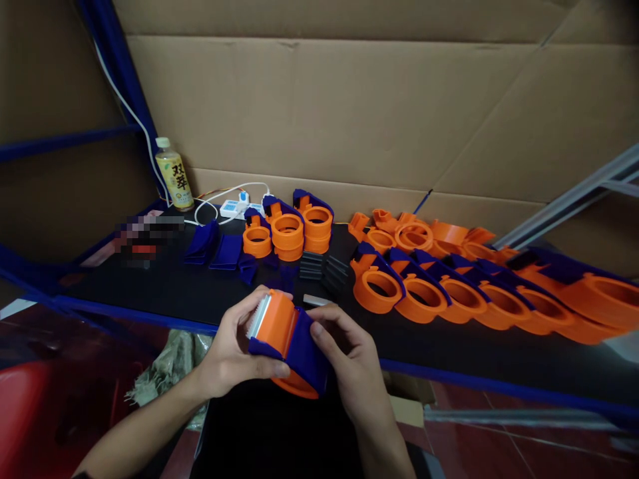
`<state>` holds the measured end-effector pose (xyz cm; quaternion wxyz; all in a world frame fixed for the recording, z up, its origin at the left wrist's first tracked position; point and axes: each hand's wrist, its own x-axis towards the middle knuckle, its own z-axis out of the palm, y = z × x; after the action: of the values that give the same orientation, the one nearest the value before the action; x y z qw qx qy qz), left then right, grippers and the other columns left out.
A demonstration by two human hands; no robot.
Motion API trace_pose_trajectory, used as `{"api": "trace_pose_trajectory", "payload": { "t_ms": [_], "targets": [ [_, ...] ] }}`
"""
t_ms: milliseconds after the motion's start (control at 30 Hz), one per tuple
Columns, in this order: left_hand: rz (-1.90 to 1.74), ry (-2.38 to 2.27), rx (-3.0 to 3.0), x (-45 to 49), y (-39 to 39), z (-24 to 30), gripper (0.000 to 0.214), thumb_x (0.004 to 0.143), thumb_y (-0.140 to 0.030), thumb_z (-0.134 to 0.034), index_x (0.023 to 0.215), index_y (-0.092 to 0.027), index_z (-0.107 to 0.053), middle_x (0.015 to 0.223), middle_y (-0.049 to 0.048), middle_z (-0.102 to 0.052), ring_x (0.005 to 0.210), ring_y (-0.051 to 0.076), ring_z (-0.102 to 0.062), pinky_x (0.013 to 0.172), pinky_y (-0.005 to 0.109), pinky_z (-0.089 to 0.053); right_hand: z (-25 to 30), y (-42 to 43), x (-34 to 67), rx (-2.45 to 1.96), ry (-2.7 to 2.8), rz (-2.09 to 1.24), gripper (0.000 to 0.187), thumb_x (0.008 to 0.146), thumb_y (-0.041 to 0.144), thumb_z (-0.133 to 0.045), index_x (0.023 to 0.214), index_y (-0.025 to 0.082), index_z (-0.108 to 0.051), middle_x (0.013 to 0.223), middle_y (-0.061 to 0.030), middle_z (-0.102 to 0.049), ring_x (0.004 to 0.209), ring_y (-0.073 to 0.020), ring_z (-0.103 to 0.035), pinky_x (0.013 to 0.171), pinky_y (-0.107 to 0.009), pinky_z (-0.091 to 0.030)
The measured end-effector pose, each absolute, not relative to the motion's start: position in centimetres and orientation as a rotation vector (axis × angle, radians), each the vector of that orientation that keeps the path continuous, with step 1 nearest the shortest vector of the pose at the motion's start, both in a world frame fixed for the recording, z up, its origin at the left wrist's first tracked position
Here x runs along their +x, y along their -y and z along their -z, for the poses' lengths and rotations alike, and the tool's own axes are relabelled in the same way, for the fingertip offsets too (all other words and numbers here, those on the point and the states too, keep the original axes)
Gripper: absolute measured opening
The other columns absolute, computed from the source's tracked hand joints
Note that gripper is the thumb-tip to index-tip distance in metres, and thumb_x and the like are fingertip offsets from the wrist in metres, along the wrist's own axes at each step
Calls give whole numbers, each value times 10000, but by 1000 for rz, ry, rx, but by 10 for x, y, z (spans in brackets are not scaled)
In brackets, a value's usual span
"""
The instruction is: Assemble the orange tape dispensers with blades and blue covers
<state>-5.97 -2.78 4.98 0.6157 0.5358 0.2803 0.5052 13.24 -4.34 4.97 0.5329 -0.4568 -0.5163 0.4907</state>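
At far left, a drink bottle (174, 176) with a yellow label stands on the black-topped bench (130, 286) beside a white cable (150, 143), while a crumpled sack (174, 366) lies below the near edge. Folded blue plastic pieces (202, 243) sit to the right of the bottle, with a white power strip (232, 209) behind them at the far side. In the near center, a person's left hand (232, 352) has its grip closed around an orange-and-blue tape dispenser (277, 326), thumb across the near side, next to a toothed metal strip (258, 317). The dispenser is held tilted at the bench's near edge. Beyond it, a cluster of similar dispensers (288, 229), some stacked, stands near the cardboard wall (324, 113), with ridged black strips (334, 274) lying just in front. The right hand (352, 356) pinches the held dispenser's blue cover (307, 349) from the right, its thumb resting on the surface. Farther right, loose orange parts (414, 235) are heaped on the far side, and a slanting row of orange-and-blue dispensers (464, 299) runs along the near side, close to a metal pole (554, 206) at far right.
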Motion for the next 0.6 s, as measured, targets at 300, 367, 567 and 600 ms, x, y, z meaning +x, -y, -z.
{"api": "trace_pose_trajectory", "payload": {
  "t_ms": [300,367,567,600],
  "targets": [
    [-1140,-563,1532,-63,19,-41,716,526,-327,-923,1194,-221,-687,1093,73,-516,966,234,-545,797,297,-484,-47,50,135,-1044,1130,-1286,151,834,353,-751,875,213,-709,852,-1,-667,757,-130,-559,682,-223,-414],
    [-1146,-552,1544,-63,20,-44,751,503,-314,-934,1205,-226,-683,1066,69,-512,936,226,-540,779,301,-491,-48,51,135,-1038,1130,-1300,156,821,348,-761,870,210,-707,878,-10,-676,790,-145,-580,705,-231,-427],
    [-1117,-553,1561,-63,20,-51,700,513,-316,-936,1169,-220,-710,1049,87,-552,959,260,-558,869,388,-508,-50,52,137,-984,1109,-1355,173,800,323,-774,797,198,-654,853,-12,-636,822,-158,-589,721,-238,-447],
    [-1107,-560,1561,-63,20,-52,690,516,-306,-935,1163,-221,-713,1048,87,-559,965,265,-565,889,400,-507,-50,51,137,-982,1113,-1375,188,801,327,-772,782,197,-637,836,-9,-624,817,-160,-587,715,-240,-449]
  ]
}}
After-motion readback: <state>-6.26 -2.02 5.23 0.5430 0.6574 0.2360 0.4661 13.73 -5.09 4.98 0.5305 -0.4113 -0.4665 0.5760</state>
